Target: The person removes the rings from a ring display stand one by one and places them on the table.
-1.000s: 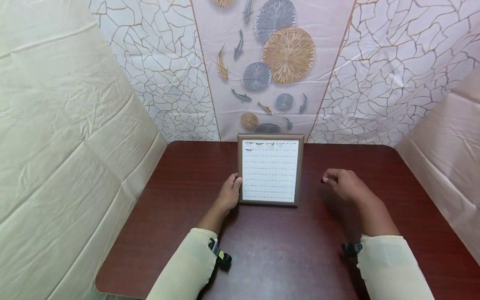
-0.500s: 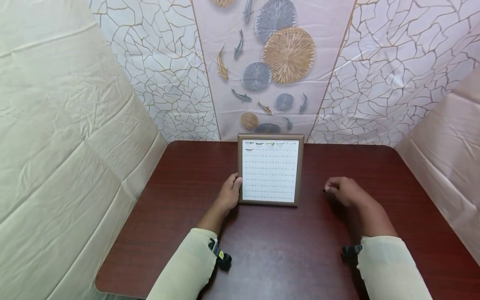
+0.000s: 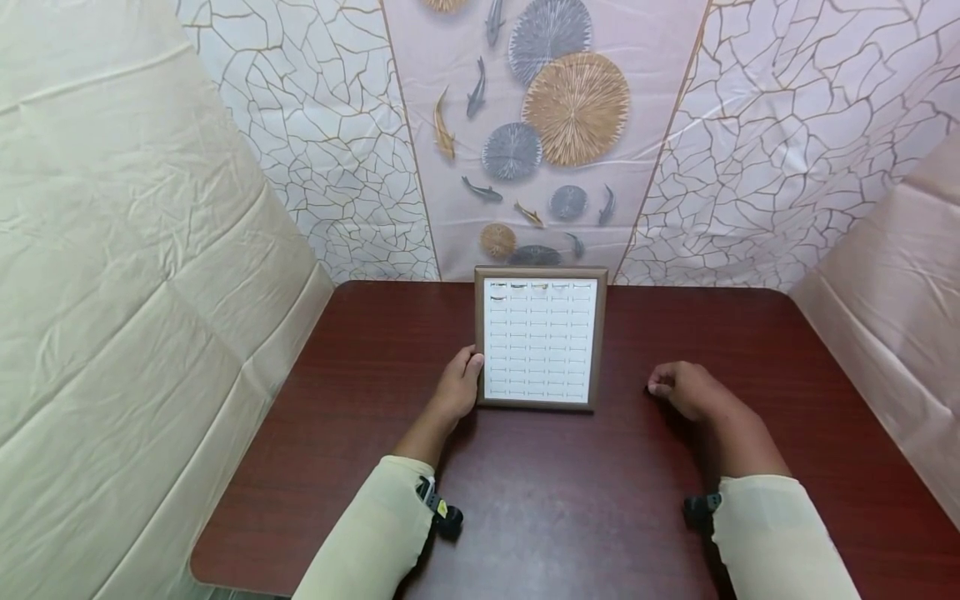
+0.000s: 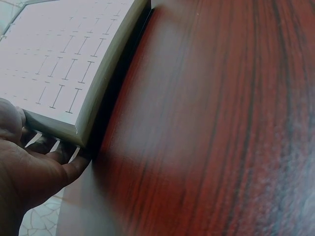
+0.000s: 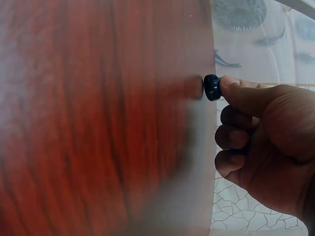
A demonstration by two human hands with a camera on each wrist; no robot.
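My left hand (image 3: 457, 385) grips the lower left edge of a brown-framed board (image 3: 536, 342), thumb at the front and fingers behind. The board's white face carries rows of short line marks, and several small thin items sit along its top rows. In the left wrist view the fingers (image 4: 69, 167) curl under the frame's corner. To the right of the board, my right hand (image 3: 686, 390) pinches a small, shiny black ring (image 5: 212, 87) between thumb and index finger. The ring is just over the tabletop; whether it touches cannot be told. The other right fingers are curled.
A dark red wood-grain table (image 3: 547, 500) lies under both hands. Behind it hangs a patterned cloth (image 3: 562, 150) with fish and round shapes, and a cream cloth (image 3: 187, 333) drapes along the left side.
My right hand has moved slightly down and toward me, lowering the black ring closer to the table. The left hand and the board have stayed in place.
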